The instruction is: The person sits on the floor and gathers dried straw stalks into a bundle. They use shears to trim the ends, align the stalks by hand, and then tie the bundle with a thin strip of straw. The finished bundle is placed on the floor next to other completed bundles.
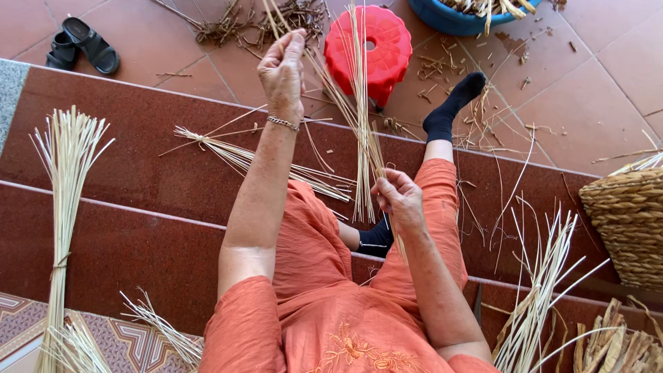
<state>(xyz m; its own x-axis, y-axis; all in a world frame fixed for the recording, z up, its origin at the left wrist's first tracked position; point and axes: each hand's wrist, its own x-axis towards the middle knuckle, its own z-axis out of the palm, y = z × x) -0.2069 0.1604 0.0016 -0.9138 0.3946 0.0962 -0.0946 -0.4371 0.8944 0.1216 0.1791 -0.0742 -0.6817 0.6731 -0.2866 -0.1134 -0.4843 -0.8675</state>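
Note:
My left hand (283, 69) is raised and stretched forward, pinching the top end of a thin pale straw. My right hand (399, 199) sits low over my knee, closed around the lower part of a small bunch of long pale straws (360, 117) that fans upward. The pinched straw runs slantwise from my left hand down to the bunch. I sit on dark red steps in orange clothes and black socks. A loose sheaf of straws (262, 164) lies on the step below my left arm.
A red plastic stool (376, 41) stands on the tiled floor ahead, a blue tub (456, 17) behind it. Black sandals (81, 45) lie far left. A tied straw bundle (65, 179) lies left; a woven basket (628, 221) and more straws (539, 304) are at right.

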